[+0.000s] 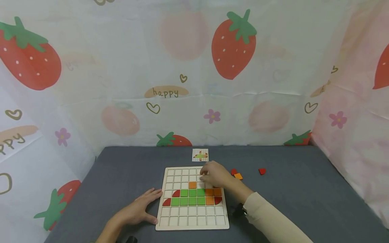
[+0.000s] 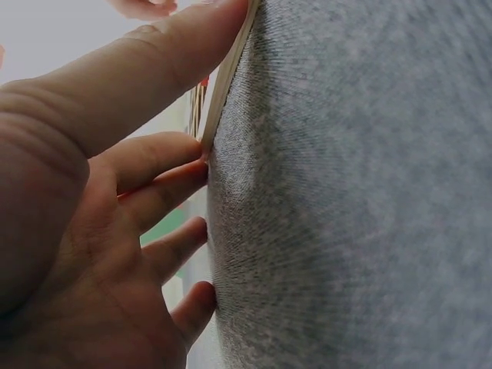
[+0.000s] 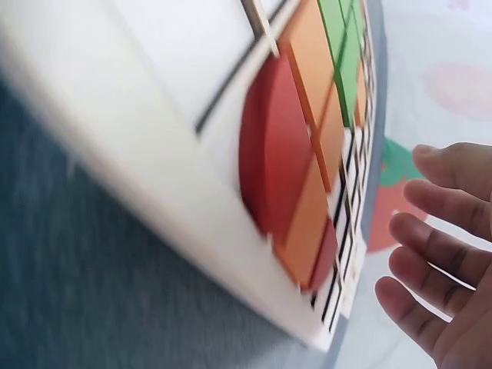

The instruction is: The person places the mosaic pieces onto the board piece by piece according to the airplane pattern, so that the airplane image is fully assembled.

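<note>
A pale wooden grid board (image 1: 192,221) lies on the dark grey table. Two rows of green squares (image 1: 192,201) run across its middle, with orange squares (image 1: 209,192) at their right and red rounded pieces (image 1: 166,202) at the ends. A single orange square (image 1: 192,185) sits above the green ones. My left hand (image 1: 133,211) touches the board's left edge with thumb and fingers spread. Over the board's upper right is my right hand (image 1: 216,174). Its fingers (image 3: 419,238) are loosely bent in the right wrist view, with nothing visible between them.
Behind the board lies a small printed pattern card (image 1: 200,155). To the right are a loose red piece (image 1: 233,171), an orange square (image 1: 238,176) overlapping it, and another red piece (image 1: 262,171). A strawberry-print cloth (image 1: 194,121) hangs behind the table.
</note>
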`<state>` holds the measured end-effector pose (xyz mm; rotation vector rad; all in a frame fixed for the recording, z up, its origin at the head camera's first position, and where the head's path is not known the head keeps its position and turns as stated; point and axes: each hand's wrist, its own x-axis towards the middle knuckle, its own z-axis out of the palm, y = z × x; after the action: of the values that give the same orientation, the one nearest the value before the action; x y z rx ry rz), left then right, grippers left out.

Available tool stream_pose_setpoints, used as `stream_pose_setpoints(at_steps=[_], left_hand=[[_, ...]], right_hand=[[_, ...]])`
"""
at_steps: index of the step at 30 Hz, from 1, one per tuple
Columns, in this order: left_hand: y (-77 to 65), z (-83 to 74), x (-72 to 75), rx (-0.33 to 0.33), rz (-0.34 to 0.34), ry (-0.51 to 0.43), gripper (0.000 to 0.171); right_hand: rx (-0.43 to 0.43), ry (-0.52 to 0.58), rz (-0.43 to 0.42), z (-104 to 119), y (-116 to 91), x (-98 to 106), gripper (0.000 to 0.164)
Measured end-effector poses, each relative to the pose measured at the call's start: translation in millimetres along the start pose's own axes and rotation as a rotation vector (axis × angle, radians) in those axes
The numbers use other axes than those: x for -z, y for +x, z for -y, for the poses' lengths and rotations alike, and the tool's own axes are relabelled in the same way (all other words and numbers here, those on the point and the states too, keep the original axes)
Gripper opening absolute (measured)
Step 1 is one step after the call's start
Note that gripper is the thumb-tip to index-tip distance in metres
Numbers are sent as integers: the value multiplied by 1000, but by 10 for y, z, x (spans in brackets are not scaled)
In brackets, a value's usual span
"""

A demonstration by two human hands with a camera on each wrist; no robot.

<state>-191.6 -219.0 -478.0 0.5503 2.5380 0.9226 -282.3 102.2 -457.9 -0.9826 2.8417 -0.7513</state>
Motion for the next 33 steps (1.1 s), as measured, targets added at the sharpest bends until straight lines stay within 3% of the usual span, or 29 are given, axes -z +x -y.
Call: stream_pose_setpoints(at_steps=[17, 33], left_hand=[[-4, 8, 6, -2, 0, -4, 101], [-14, 15, 8, -37, -16, 14, 100]], right_hand=[[-145, -50, -74, -440, -293, 416, 17], [-258, -50, -107, -840, -618, 613, 19]])
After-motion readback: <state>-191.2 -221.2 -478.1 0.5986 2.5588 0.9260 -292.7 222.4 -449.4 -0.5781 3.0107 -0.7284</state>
